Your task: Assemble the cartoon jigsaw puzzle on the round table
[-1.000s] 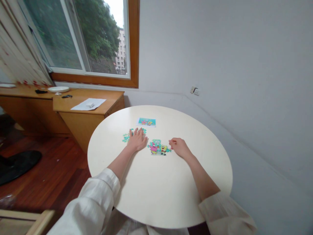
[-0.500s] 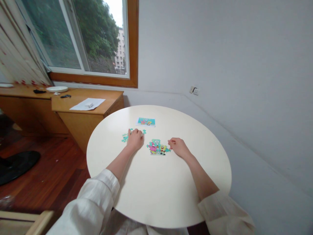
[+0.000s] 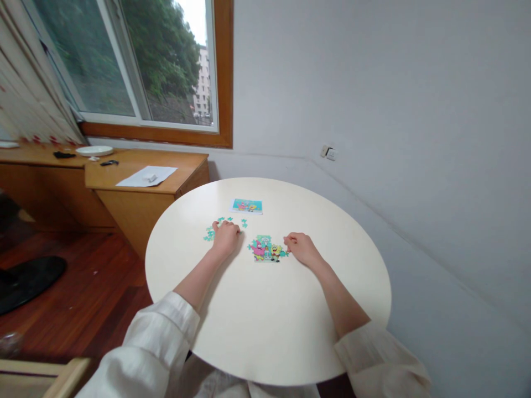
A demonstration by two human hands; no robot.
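Note:
On the round cream table [image 3: 265,331] lies a partly joined cartoon jigsaw [image 3: 267,250] in pink, yellow and teal. My left hand [image 3: 226,237] rests with fingers curled on the loose teal pieces [image 3: 208,234] to the jigsaw's left. What it grips, if anything, is hidden. My right hand [image 3: 301,247] sits at the jigsaw's right edge, fingers curled and pinched against it. A small reference picture card [image 3: 246,205] lies farther back on the table.
A wooden cabinet [image 3: 141,193] stands to the left below the window, with a sheet of paper [image 3: 146,176], a white plate [image 3: 93,150] and small dark items on it. A grey wall runs close behind and to the right of the table. Wooden floor shows at left.
My left hand, flat and spread over the loose pieces a second ago, has curled its fingers and drawn slightly left. The right hand has stayed at the jigsaw's edge.

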